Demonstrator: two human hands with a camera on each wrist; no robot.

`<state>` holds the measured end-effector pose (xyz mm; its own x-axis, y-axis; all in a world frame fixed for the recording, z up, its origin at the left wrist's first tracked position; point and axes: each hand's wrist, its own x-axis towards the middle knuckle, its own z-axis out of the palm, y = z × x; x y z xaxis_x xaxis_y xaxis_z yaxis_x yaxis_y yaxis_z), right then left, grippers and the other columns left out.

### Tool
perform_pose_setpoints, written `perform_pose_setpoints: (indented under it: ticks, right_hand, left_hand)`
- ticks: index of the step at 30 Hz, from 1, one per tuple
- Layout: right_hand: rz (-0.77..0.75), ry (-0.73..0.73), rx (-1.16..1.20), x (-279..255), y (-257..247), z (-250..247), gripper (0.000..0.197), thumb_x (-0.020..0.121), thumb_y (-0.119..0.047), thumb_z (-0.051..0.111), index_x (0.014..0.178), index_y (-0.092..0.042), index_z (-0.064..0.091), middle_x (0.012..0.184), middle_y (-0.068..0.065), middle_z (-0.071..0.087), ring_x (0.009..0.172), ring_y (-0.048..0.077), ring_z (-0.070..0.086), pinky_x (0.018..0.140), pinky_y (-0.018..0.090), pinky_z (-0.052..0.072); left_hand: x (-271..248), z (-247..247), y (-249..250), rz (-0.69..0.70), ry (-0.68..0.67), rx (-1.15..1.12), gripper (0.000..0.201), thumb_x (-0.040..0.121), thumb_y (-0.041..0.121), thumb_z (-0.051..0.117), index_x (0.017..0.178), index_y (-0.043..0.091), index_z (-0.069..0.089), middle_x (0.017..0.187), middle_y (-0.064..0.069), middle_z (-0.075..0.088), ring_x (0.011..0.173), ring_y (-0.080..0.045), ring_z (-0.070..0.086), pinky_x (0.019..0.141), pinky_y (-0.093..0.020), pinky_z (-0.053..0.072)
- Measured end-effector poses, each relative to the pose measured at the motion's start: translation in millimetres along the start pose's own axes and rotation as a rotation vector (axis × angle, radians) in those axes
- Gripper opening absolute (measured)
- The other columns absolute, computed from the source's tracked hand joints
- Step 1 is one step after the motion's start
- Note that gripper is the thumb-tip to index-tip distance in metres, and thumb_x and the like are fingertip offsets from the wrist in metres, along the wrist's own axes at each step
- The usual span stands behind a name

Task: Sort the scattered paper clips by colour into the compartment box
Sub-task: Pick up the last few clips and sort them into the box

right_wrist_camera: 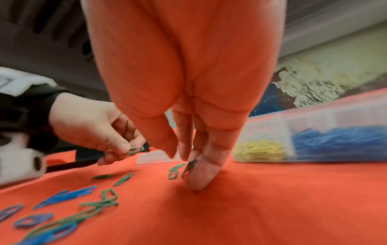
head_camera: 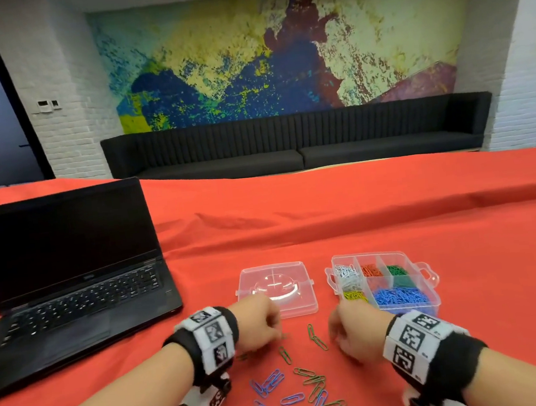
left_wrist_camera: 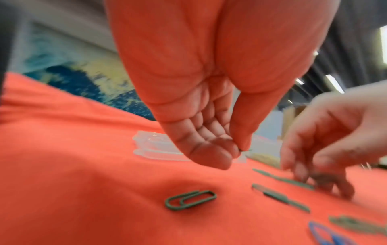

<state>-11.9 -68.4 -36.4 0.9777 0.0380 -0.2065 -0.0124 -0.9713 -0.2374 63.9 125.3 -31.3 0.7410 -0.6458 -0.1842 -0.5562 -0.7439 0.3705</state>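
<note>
The clear compartment box (head_camera: pixel 436 296) stands open on the red cloth, holding white, red, green, yellow and blue clips in separate cells. Loose green clips (head_camera: pixel 317 340) and blue clips (head_camera: pixel 270 381) lie scattered in front of it. My left hand (head_camera: pixel 277 329) hovers left of them and pinches a green clip (right_wrist_camera: pixel 136 150) between thumb and forefinger. My right hand (right_wrist_camera: pixel 188 164) points down at the cloth, just in front of the box. Its fingertips pinch a dark green clip (right_wrist_camera: pixel 190 166) that stands on edge, and another green clip (right_wrist_camera: pixel 175 171) lies right beside it.
The box's clear lid (head_camera: pixel 300 309) lies flat left of the box, behind my left hand. An open black laptop (head_camera: pixel 71 280) stands at the far left. A green clip (left_wrist_camera: pixel 189 199) lies under my left palm. The red cloth stretches bare to the right.
</note>
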Motion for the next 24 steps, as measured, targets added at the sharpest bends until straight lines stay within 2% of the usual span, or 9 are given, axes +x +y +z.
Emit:
perform_pose_setpoints:
  ticks: [3,5,8,10,12,15,17,19,24]
  right_hand:
    - [-0.060,0.029,0.008,6,-14,-1,0.017,0.085,-0.017,0.060,0.098,-0.019,0.070,0.094,-0.001,0.065,0.094,0.018,0.062,0.080,0.020,0.046]
    - [-0.082,-0.014,-0.040,9,-23,1,0.010,0.082,-0.014,0.063,0.084,-0.023,0.066,0.097,0.002,0.068,0.088,0.018,0.062,0.080,0.022,0.050]
    - [-0.056,-0.032,-0.072,7,-23,3,0.019,0.082,-0.009,0.058,0.070,-0.024,0.057,0.099,0.004,0.070,0.092,0.020,0.065,0.082,0.028,0.055]
    - [-0.010,-0.032,-0.057,-1,-15,1,0.011,0.079,-0.011,0.057,0.075,-0.021,0.060,0.086,0.002,0.068,0.077,0.016,0.065,0.071,0.026,0.056]
    - [0.038,-0.062,-0.013,-10,-5,-1,0.010,0.076,-0.010,0.056,0.075,-0.018,0.062,0.069,-0.001,0.062,0.056,0.012,0.060,0.055,0.023,0.053]
    - [0.057,-0.065,0.105,-18,6,-3,0.017,0.076,-0.006,0.056,0.067,-0.020,0.057,0.062,-0.005,0.058,0.048,0.012,0.058,0.050,0.023,0.053]
    - [0.023,0.000,0.154,-16,6,-2,0.018,0.077,-0.010,0.061,0.066,-0.022,0.056,0.065,-0.007,0.059,0.058,0.012,0.061,0.057,0.021,0.053]
    - [-0.015,0.056,0.120,-10,2,-1,0.009,0.077,-0.022,0.068,0.072,-0.025,0.061,0.071,-0.009,0.060,0.072,0.009,0.059,0.068,0.018,0.050]
    - [-0.043,0.013,-0.009,1,-15,4,0.007,0.081,-0.014,0.060,0.082,-0.018,0.065,0.093,0.004,0.070,0.087,0.020,0.064,0.078,0.024,0.053]
  left_hand:
    - [-13,-4,-23,-0.101,0.030,-0.463,0.022,0.082,-0.001,0.056,0.084,0.020,0.061,0.061,0.001,0.056,0.047,-0.013,0.054,0.051,-0.024,0.048]
    - [-21,-4,-31,-0.180,0.037,-0.706,0.023,0.072,0.001,0.052,0.088,0.015,0.062,0.056,-0.005,0.051,0.042,-0.013,0.049,0.043,-0.021,0.045]
    - [-30,-4,-31,-0.282,0.003,-1.071,0.010,0.061,0.010,0.044,0.068,0.011,0.051,0.058,-0.006,0.037,0.043,-0.015,0.038,0.044,-0.017,0.033]
    - [-34,-5,-28,-0.340,-0.031,-1.184,0.004,0.064,0.016,0.042,0.061,0.014,0.042,0.060,-0.005,0.036,0.045,-0.016,0.034,0.045,-0.017,0.029]
    - [-31,-3,-28,-0.385,0.001,-1.109,0.016,0.076,0.016,0.042,0.060,0.015,0.039,0.058,-0.003,0.035,0.044,-0.015,0.034,0.045,-0.016,0.027]
    - [-27,3,-29,-0.294,0.058,-0.548,0.022,0.088,0.015,0.053,0.067,0.017,0.047,0.057,-0.001,0.045,0.044,-0.012,0.042,0.039,-0.017,0.034]
    - [-29,3,-30,-0.167,-0.003,-0.179,0.016,0.083,0.023,0.067,0.075,0.022,0.053,0.063,0.007,0.051,0.051,-0.007,0.045,0.047,-0.017,0.039]
    - [-33,3,-27,-0.104,-0.050,0.043,0.019,0.077,0.030,0.073,0.086,0.026,0.057,0.067,0.013,0.049,0.059,-0.003,0.044,0.053,-0.013,0.035]
    - [-37,4,-19,-0.072,-0.012,0.173,0.013,0.079,0.019,0.069,0.092,0.015,0.069,0.069,0.013,0.052,0.068,-0.006,0.049,0.054,-0.007,0.033]
